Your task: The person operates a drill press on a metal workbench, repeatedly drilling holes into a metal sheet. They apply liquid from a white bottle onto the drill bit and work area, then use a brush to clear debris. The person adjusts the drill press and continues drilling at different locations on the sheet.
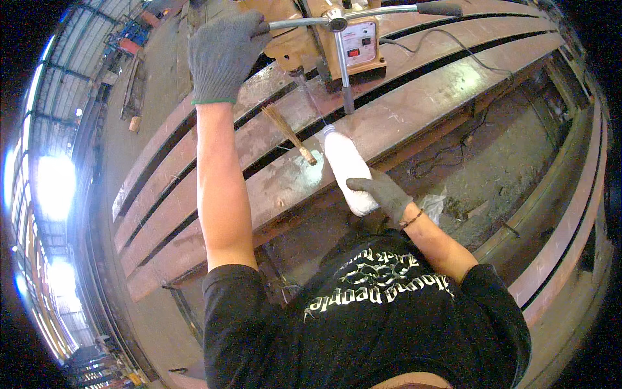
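Note:
My left hand [227,57], in a grey knit glove, is closed round the end of a metal feed handle [299,23] on a portable drilling machine [360,47]. In my gloved right hand [387,197] is a white plastic squeeze bottle [345,162], gripped near its base. It tilts with its nozzle pointing up and away, toward the drill bit [299,76]. A thin line, seemingly a stream of liquid, runs between nozzle and bit. The machine stands on a reddish-brown steel beam [414,126], whose surface looks wet below the bit.
A straw-like brush [290,131] lies on the beams left of the bottle. Dark gaps separate the parallel beams. A cable [463,45] trails rightward from the machine. Clear plastic [433,209] lies beyond my right wrist. More steel beams [564,240] stand at the right.

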`<state>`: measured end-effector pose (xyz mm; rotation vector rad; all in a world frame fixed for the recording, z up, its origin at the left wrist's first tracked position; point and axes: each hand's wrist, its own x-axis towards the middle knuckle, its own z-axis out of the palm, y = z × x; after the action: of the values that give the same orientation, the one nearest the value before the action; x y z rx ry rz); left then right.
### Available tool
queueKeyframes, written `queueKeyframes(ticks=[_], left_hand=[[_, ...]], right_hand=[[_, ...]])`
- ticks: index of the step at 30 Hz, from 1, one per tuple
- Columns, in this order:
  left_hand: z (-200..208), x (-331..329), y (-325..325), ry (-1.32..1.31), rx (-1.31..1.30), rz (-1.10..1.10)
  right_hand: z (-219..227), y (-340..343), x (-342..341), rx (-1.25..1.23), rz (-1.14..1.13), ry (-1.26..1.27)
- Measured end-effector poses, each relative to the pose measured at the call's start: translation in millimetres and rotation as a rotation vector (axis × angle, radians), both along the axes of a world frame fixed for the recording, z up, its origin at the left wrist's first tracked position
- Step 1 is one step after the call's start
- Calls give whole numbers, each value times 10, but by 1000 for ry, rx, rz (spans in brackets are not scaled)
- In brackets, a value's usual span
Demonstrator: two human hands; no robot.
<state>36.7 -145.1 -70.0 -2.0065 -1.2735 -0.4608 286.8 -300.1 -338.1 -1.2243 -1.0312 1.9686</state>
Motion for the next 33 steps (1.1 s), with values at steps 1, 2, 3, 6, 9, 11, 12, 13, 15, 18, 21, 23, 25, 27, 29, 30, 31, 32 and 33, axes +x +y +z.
queueKeyframes(ticks=[1,2,3,6,9,11,12,13,15,18,21,23,25,27,29,30,31,32,33], left_hand=[[2,13,-13,-7,-8,10],[11,17,-22,-15,-15,19],[34,11,-26,48,24,6],[91,4,-30,144,80,-31],[69,6,-45,56,3,-30],[44,-2,-36,-10,-56,6],[45,-5,-36,35,-28,10],[55,-6,-33,79,1,13],[59,5,-38,99,8,44],[44,20,-52,59,-8,66],[48,-17,-57,72,36,16],[62,17,-89,59,17,43],[59,31,-99,61,28,49],[71,61,-99,94,84,8],[105,50,-144,155,181,-60],[123,68,-173,151,171,-63],[149,91,-203,149,163,-66],[163,102,-216,147,155,-69],[141,84,-191,118,119,-51]], right_hand=[[49,-9,-1,-2,0,4],[75,-15,-3,-4,-1,9],[34,-14,-4,20,9,-2],[-68,-1,3,96,21,-19],[-5,2,-3,125,19,-17],[85,10,6,71,31,-42],[73,15,6,77,32,-46],[50,25,6,83,32,-50],[32,37,16,85,37,-63],[53,33,27,83,41,-88],[133,11,11,87,34,-108],[141,12,15,72,38,-113],[103,26,13,79,41,-90],[99,30,23,69,37,-65],[139,23,18,44,46,-42],[122,24,20,46,30,-25],[105,29,11,50,14,-7],[103,34,4,53,-3,11],[118,38,16,47,10,-9]])
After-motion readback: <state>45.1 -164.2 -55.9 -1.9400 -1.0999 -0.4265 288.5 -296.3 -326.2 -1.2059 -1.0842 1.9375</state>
